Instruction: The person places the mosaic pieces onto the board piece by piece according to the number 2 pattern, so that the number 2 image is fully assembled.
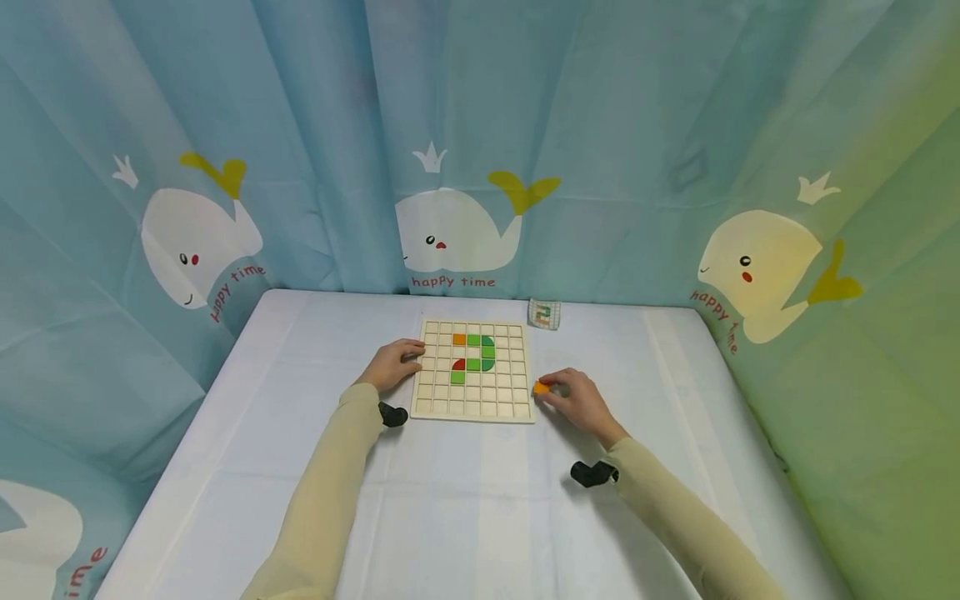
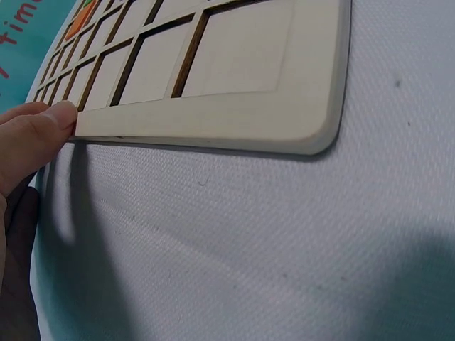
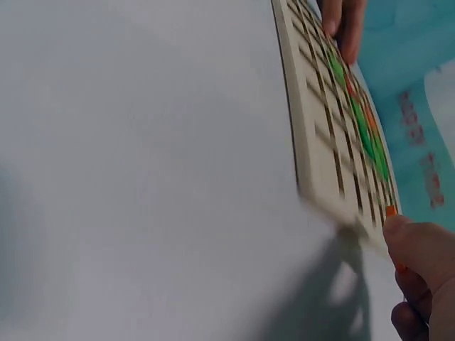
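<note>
A pale square grid board (image 1: 442, 400) lies on the table, with green, red and orange tiles set in some of its cells. Against the board's left edge rests my left hand (image 1: 393, 364); its thumb (image 2: 62, 117) touches the side of the rim in the left wrist view. Between thumb and fingers, my right hand (image 1: 583, 404) pinches an orange tile (image 1: 541, 387) just beyond the board's right edge. Only a sliver of that tile shows past the thumb in the right wrist view. On the board, one orange tile (image 1: 459, 340) sits left of a green tile (image 1: 473, 340), and a red piece (image 1: 459, 365) lies lower down.
A small pattern card (image 1: 543, 314) lies behind the board's far right corner. The table wears a white cloth (image 1: 450, 500). Blue curtains (image 1: 337, 125) with whale prints hang around its back and sides.
</note>
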Available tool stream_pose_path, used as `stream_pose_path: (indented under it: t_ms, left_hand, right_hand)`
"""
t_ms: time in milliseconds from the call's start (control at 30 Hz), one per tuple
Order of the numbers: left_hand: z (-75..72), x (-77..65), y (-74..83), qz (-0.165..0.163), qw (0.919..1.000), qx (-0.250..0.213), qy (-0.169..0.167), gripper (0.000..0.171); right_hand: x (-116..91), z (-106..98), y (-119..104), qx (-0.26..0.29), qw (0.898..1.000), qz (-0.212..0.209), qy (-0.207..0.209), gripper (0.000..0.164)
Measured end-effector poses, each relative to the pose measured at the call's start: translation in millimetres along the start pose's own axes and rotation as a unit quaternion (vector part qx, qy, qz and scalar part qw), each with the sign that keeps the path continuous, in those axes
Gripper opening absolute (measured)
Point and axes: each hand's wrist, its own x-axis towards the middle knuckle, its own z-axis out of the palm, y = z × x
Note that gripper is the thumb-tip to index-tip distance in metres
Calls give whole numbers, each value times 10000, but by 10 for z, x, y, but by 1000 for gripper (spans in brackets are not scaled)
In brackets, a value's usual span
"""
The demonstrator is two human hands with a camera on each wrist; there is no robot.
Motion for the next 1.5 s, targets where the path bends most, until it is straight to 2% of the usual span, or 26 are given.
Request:
stream_pose_path:
  t_ms: [267,433,533,800,1200,1500]
  left_hand:
    - [7,54,-37,62,10000,6,-35,43]
    - [10,65,-59,77,10000,-15,-14,43]
    - [-3,63,-49,93,9999,-62,-24,43]
    - [-38,52,-24,143,9999,-49,-19,42]
    - [-19,45,-15,-10,10000,-59,-70,43]
    - [8,60,-42,36,10000,20,-75,43]
  right_hand:
    - [270,322,-471,362,9981,-281,-409,27]
    - [403,569,-741,129,9955,-762,-550,24]
    - [461,685,-846,-40,9947,-871,-553,23]
    - [509,825,-918,-422,9928,-988,-521,22]
    - [516,870,-951,-668,9946,-626,-483,20]
    - [530,856,-981,-785,9945,-447,-526,19]
